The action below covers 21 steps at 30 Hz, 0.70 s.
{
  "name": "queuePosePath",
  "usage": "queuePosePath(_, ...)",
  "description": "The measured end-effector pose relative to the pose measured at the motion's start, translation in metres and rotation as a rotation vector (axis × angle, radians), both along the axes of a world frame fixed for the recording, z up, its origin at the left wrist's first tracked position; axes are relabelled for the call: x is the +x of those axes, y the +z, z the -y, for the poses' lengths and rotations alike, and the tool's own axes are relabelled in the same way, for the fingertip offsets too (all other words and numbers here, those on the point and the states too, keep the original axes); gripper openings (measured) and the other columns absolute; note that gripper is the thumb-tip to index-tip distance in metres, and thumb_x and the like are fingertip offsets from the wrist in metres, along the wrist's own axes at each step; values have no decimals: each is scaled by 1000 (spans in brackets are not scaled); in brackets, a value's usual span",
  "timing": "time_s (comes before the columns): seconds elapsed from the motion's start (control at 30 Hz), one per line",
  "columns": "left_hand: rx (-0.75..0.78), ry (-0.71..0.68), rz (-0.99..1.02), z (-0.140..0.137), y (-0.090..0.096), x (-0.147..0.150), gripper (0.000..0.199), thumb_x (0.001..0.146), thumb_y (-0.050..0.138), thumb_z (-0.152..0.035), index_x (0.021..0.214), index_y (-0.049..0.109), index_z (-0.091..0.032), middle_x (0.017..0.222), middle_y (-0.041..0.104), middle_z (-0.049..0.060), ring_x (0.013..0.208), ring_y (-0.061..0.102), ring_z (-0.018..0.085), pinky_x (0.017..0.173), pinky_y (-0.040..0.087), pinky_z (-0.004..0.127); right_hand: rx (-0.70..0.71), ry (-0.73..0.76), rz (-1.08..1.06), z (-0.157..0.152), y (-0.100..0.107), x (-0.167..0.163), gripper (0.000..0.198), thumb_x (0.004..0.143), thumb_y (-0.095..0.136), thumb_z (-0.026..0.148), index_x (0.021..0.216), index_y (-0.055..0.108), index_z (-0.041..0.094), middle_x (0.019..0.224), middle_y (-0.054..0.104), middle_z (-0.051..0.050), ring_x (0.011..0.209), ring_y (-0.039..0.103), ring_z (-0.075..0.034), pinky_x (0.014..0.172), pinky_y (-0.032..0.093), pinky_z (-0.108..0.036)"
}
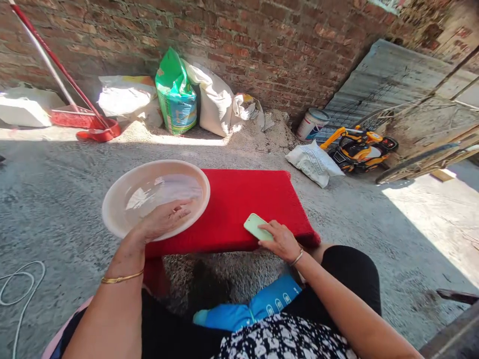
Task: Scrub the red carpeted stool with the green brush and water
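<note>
My left hand [168, 218] reaches over the near rim of a pale pink basin [108, 212] and dips into the water. Its fingers look stretched out, with no object visible in them; the tips are partly blurred by the water. In my right hand [280, 240] is a flat, pale green rounded rectangle [256, 225], shaped like a phone case, tilted low over the red cloth. Fingers lie on its top, and its underside is hidden. A red cloth [243, 194] covers the low table, and the basin rests on its left end.
A blue plastic bag [254, 304] lies by my lap. Along the brick wall stand a green sack [175, 94], a white sack [215, 99] and a red dustpan [99, 132]. To the right are a white bag [314, 162], a bucket [313, 123] and a yellow toy digger [361, 149]. A hose [28, 271] lies at left.
</note>
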<state>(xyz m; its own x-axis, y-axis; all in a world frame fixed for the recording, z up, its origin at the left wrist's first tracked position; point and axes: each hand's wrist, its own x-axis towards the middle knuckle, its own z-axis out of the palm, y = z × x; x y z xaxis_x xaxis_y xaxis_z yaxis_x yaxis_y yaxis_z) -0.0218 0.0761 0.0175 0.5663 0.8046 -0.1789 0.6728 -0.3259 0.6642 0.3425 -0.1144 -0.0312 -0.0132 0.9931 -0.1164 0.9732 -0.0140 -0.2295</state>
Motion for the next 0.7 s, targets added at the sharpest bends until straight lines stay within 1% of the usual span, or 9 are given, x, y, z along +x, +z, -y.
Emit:
queuePosePath(0.13, 4, -17, -38, 2, 9, 6, 80, 86, 42, -70, 138, 69, -15, 148, 66, 15, 140, 60, 32, 123, 40, 39, 41, -472, 41, 62, -2, 124, 48, 90, 68, 47, 132, 71, 25, 118, 69, -9, 106, 68, -27, 91, 52, -40)
queuePosePath(0.2, -7, 13, -63, 3, 12, 8, 82, 84, 42, -73, 136, 70, -16, 144, 70, 15, 137, 62, 34, 120, 43, 41, 41, -702, 85, 83, -3, 155, 50, 89, 64, 53, 129, 72, 23, 114, 69, -11, 103, 69, -30, 88, 53, -43)
queuePosePath(0.27, -4, 21, -71, 4, 15, 8, 82, 83, 43, -74, 134, 71, -18, 143, 71, 14, 135, 63, 35, 118, 45, 42, 117, -796, 106, 93, -6, 155, 54, 91, 60, 58, 129, 71, 23, 110, 69, -11, 100, 68, -30, 86, 54, -44)
queuePosePath(0.33, 10, 10, -80, 4, 16, 8, 77, 85, 44, -72, 133, 70, -19, 145, 70, 12, 136, 62, 34, 120, 44, 42, 251, -694, 72, 92, -12, 123, 53, 93, 58, 59, 131, 68, 24, 110, 68, -10, 101, 67, -29, 87, 54, -43)
queuePosePath(0.4, 7, 18, -116, 3, 17, 8, 70, 88, 45, -66, 134, 69, -19, 146, 69, 10, 136, 61, 32, 121, 41, 41, 364, -453, 12, 82, -20, 73, 49, 95, 60, 54, 134, 66, 25, 114, 68, -11, 102, 65, -28, 89, 53, -42)
queuePosePath(0.47, -4, 35, -154, 2, 16, 8, 66, 90, 45, -63, 136, 67, -19, 148, 68, 7, 137, 60, 31, 122, 40, 40, 397, -236, -16, 68, -32, 22, 48, 95, 65, 46, 137, 65, 24, 119, 67, -12, 102, 64, -27, 90, 52, -41)
queuePosePath(0.53, -6, 38, -167, 1, 15, 7, 67, 91, 46, -66, 137, 66, -22, 149, 67, 4, 138, 60, 30, 122, 39, 40, 402, -110, -7, 56, -44, -10, 48, 93, 69, 42, 137, 65, 23, 120, 67, -13, 100, 63, -27, 89, 51, -40)
queuePosePath(0.6, -4, 35, -160, 0, 12, 7, 71, 89, 46, -74, 138, 66, -26, 149, 67, 1, 136, 61, 30, 121, 41, 41, 390, -79, 27, 52, -53, -13, 46, 91, 71, 40, 133, 67, 23, 117, 67, -12, 97, 62, -26, 86, 50, -39)
queuePosePath(0.7, 9, 26, -153, -1, 10, 6, 78, 87, 45, -81, 141, 64, -27, 150, 67, 1, 136, 61, 30, 120, 42, 41, 352, -225, 98, 68, -54, 33, 40, 89, 70, 36, 126, 68, 21, 112, 69, -11, 94, 64, -26, 85, 49, -38)
